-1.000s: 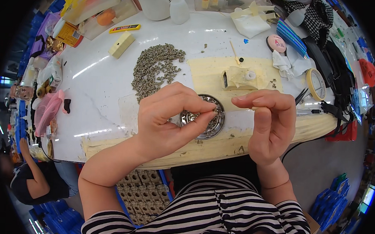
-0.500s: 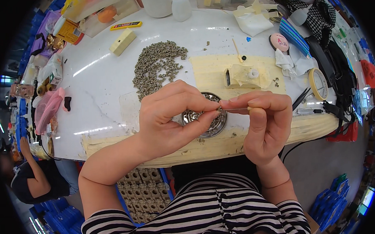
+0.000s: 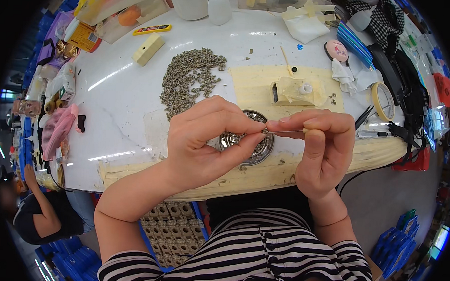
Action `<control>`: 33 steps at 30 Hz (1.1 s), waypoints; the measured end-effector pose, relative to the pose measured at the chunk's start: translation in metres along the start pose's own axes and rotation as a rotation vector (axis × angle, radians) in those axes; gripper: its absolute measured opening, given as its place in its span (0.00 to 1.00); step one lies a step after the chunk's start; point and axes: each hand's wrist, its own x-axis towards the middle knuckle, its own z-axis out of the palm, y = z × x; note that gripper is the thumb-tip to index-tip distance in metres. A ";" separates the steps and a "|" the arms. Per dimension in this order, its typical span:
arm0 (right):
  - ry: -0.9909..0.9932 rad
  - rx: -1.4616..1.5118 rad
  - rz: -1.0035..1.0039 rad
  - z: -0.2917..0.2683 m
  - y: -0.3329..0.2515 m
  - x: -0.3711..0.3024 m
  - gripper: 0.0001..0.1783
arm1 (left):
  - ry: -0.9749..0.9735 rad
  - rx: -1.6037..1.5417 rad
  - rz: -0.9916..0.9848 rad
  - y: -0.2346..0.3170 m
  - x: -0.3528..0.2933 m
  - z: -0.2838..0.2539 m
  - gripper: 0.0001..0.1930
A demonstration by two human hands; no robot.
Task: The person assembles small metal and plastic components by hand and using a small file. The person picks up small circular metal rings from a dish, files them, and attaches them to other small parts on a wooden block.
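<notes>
Between the thumb and index finger of my left hand (image 3: 207,140) is pinched a tiny metal piece (image 3: 265,131), mostly covered by the fingertips. My right hand (image 3: 326,151) grips a thin needle-like tool (image 3: 289,131) by its pale yellow end, and the shaft points left to the small piece. Below both hands sits a round shiny metal dish (image 3: 256,154) with small metal parts in it, partly hidden by my left hand. Behind my left hand a heap of small grey-brown metal parts (image 3: 182,82) spreads over the white table.
A tape-wrapped block with a small white bottle top (image 3: 305,89) stands on yellow masking tape beyond my right hand. Right of it lie black tweezers (image 3: 365,114) and a tape roll (image 3: 383,101). A cream block (image 3: 148,48) is at the back left; another person's arm (image 3: 42,203) shows far left.
My right hand has shifted slightly to the right with the needle-like tool. My left hand keeps its pinch, almost still.
</notes>
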 end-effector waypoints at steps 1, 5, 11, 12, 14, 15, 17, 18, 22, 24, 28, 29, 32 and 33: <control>0.012 0.013 0.004 -0.001 -0.001 0.000 0.08 | 0.011 0.003 -0.008 0.000 0.000 0.001 0.09; 0.103 -0.250 -0.081 -0.014 -0.006 0.010 0.07 | -0.003 0.010 0.002 0.001 0.000 0.000 0.10; 0.242 -0.870 -0.291 -0.043 0.001 0.028 0.03 | -0.027 -0.005 0.035 0.000 0.000 -0.001 0.11; 0.206 -0.978 -0.323 -0.045 0.002 0.029 0.03 | -0.026 -0.007 0.038 0.000 0.000 -0.001 0.11; 0.160 -1.036 -0.307 -0.043 0.004 0.032 0.06 | -0.027 -0.009 0.040 0.000 0.000 0.000 0.12; 0.129 -1.071 -0.300 -0.042 0.003 0.033 0.07 | -0.030 -0.011 0.038 0.000 0.000 -0.001 0.12; 0.147 -1.125 -0.238 -0.036 -0.001 0.032 0.10 | -0.032 -0.007 0.057 0.000 -0.001 -0.001 0.13; 0.150 -1.090 -0.257 -0.034 -0.005 0.029 0.09 | -0.032 -0.002 0.077 0.000 -0.002 -0.001 0.13; -0.038 -0.802 -0.152 -0.022 -0.016 0.016 0.06 | -0.063 0.056 0.152 0.000 -0.002 -0.002 0.15; -0.176 -0.588 0.002 -0.013 -0.018 0.014 0.05 | -0.055 0.075 0.175 0.002 -0.001 -0.002 0.16; -0.230 -0.350 0.161 -0.009 -0.011 0.010 0.04 | -0.041 0.095 0.201 0.002 0.000 -0.001 0.16; -0.222 -0.338 0.171 -0.009 -0.011 0.010 0.04 | -0.040 0.101 0.206 0.002 0.000 -0.002 0.16; -0.201 -0.462 0.082 -0.009 -0.012 0.011 0.05 | -0.038 0.111 0.206 0.001 -0.001 -0.001 0.15; -0.184 -0.543 0.011 -0.008 -0.012 0.011 0.05 | -0.038 0.108 0.198 0.000 -0.001 -0.001 0.15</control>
